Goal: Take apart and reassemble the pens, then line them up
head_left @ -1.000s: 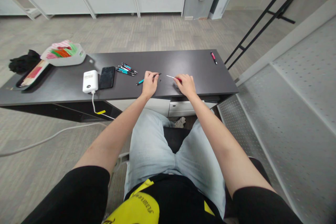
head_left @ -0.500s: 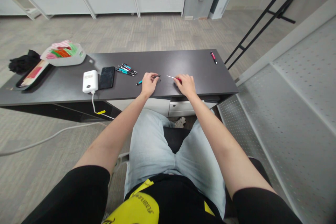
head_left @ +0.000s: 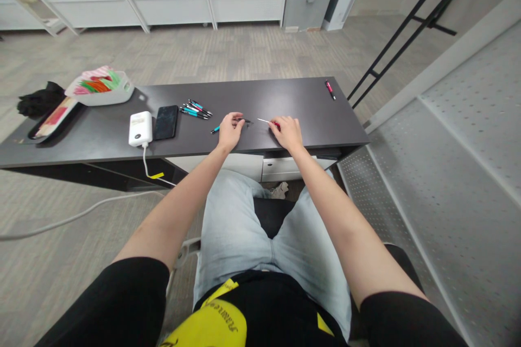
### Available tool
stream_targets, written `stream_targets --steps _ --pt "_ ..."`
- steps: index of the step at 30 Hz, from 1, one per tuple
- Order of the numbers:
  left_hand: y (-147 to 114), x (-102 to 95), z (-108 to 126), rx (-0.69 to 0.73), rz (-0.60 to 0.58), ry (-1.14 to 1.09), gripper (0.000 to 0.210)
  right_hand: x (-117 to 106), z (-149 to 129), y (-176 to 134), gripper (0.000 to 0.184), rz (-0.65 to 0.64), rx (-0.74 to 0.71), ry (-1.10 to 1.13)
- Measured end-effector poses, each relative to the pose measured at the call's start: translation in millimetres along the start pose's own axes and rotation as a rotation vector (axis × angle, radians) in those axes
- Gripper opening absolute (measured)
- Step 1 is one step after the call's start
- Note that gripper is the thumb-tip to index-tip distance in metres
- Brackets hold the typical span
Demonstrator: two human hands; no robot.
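Observation:
My left hand (head_left: 230,131) is closed over the dark desk top. From its outer side sticks out the blue end of a pen (head_left: 215,129), and a dark pen tip (head_left: 245,120) shows at its fingertips. The palm hides whether these are one piece. A small dark bit by the fingertips is too small to name. My right hand (head_left: 288,131) grips a red pen barrel (head_left: 277,125). A thin whitish rod, like a refill (head_left: 263,120), points out of it toward the left hand, with a gap between them.
On the desk (head_left: 244,89) lie several blue and red pens (head_left: 196,110), a black phone (head_left: 166,122) and a white corded device (head_left: 140,129). Farther left are a white basket (head_left: 108,98), a black tray (head_left: 61,129) and black cloth (head_left: 40,100). Another red pen (head_left: 330,90) lies far right.
The view has shifted slightly. Both hands keep nearly the same place and grip, and the dark tip at the left fingertips sits a little lower and tilts differently.

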State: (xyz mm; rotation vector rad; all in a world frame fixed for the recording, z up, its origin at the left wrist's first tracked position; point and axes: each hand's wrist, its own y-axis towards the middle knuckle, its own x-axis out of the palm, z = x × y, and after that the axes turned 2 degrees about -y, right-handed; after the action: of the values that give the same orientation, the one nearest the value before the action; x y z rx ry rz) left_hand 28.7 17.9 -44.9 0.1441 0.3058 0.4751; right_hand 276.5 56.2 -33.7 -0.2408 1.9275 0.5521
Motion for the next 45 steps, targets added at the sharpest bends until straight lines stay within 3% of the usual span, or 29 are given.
stream_targets --steps 11,18,24,33,39,45 --pt "13 0.5 3 -0.066 -0.016 -0.052 0.01 -2 -2 0 0.04 -0.005 0.015 0.009" --pt "47 -8.5 17 -0.076 -0.218 0.092 0.015 -5 -5 -1 0.037 -0.001 0.013 0.003" --pt "57 -2.9 23 -0.083 -0.367 0.262 0.006 -6 -6 -2 0.037 -0.018 0.02 -0.006" --pt "53 -4.0 28 -0.064 -0.481 0.434 0.015 -9 -6 -1 0.036 -0.04 0.026 -0.019" --pt "42 -7.5 22 0.0 -0.519 0.466 0.055 -11 -8 -1 0.038 -0.05 0.048 0.002" --pt "31 -4.1 22 0.094 -0.485 0.396 0.04 -10 -8 -1 0.039 -0.043 0.049 0.03"
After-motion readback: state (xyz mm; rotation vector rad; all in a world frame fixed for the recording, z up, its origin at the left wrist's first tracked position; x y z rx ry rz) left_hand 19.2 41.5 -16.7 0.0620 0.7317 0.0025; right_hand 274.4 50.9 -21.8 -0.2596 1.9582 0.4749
